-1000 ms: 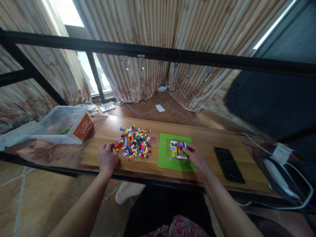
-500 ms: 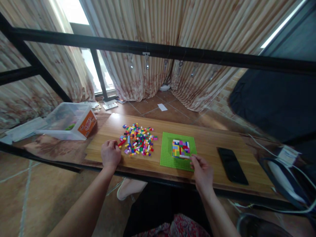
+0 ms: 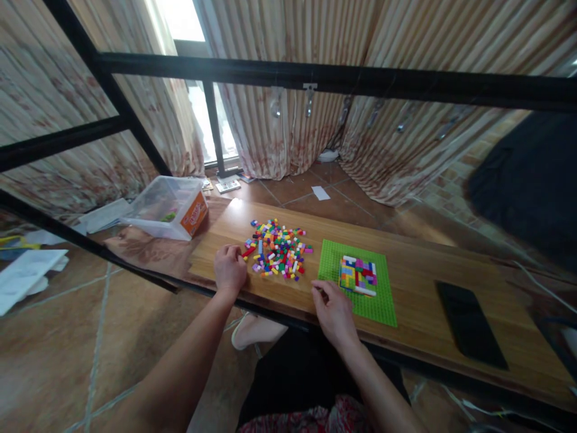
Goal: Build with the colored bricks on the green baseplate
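Observation:
My left hand (image 3: 230,268) rests on the tabletop at the left edge of a pile of loose toy bricks (image 3: 280,249). Its fingers are curled, with a long red brick (image 3: 247,252) right by the fingertips; whatever they grip is hidden. Between the pile and a green baseplate (image 3: 383,299) is my right hand (image 3: 334,310), its thumb and forefinger slightly apart and no brick visible in them. On the baseplate stands a low, roughly square block of multicoloured bricks (image 3: 358,275), with a white strip along its near edge.
A black phone (image 3: 471,325) lies on the wooden board (image 3: 419,270) to the right. At the back left sits a clear plastic box (image 3: 157,207) with an orange label. A dark metal bar (image 3: 338,78) crosses above the table, before striped curtains (image 3: 252,120).
My right hand has left the near right corner of the brick block and moved left, beside the baseplate. The left hand keeps its place by the pile. The view has turned slightly left.

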The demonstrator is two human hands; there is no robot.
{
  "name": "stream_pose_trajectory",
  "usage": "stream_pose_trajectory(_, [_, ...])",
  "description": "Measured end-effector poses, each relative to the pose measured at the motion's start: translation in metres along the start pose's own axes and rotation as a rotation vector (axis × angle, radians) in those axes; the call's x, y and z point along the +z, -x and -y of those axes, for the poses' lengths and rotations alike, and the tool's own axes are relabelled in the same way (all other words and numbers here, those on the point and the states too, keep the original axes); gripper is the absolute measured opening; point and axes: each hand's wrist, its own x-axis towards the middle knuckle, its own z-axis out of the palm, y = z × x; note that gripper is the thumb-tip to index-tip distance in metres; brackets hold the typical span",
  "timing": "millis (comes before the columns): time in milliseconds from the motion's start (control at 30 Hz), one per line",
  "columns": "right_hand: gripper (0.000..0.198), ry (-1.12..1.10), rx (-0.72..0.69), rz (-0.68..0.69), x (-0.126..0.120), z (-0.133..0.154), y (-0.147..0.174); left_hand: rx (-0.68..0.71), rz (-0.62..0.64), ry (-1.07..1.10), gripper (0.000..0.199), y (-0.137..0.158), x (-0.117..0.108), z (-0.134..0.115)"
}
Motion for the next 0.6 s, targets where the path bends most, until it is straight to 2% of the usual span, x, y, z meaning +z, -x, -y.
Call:
stream_pose_trajectory(167, [0.027,0.217,-0.018,0.017,0.016,0.007,-0.03,0.004,-0.003,0.004,0.021,0.0,0.0,0.0])
stream_pose_trajectory(300, [0.022,0.337,0.004,0.073,0.028,0.011,-0.043,0.006,-0.009,-0.001,0.02,0.0,-0.001,0.0])
stream_pose_trajectory(467, [0.017,0.365,0.059,0.078,0.034,0.012,-0.044,0.02,-0.01,-0.014,0.021,-0.001,0.0,0.002])
stream_pose_trajectory(600, [0.013,0.254,0.042,0.052,0.027,0.012,-0.039,0.024,-0.017,-0.019,0.021,-0.002,0.001,0.003])
